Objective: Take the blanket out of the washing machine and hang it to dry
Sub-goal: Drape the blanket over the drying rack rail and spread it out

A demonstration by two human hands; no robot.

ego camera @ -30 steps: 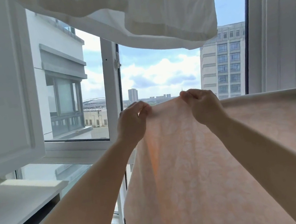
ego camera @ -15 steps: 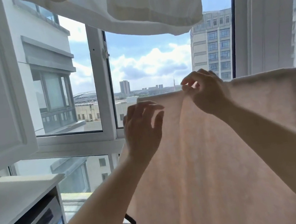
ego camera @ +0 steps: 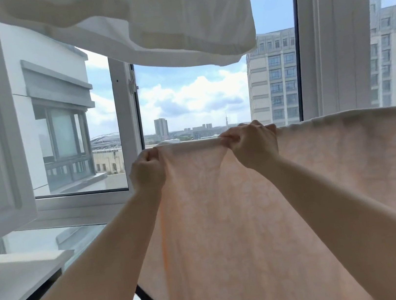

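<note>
- The pale peach patterned blanket (ego camera: pixel 266 216) hangs in front of the window, top edge level (its support is hidden).
- Left hand (ego camera: pixel 146 170) pinches its top left corner; right hand (ego camera: pixel 252 141) grips the same edge nearby.
- A white sheet (ego camera: pixel 159 19) hangs above.

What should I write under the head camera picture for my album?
Both hands, left hand and right hand, grip the peach blanket by its top edge at a sunny window.
</note>
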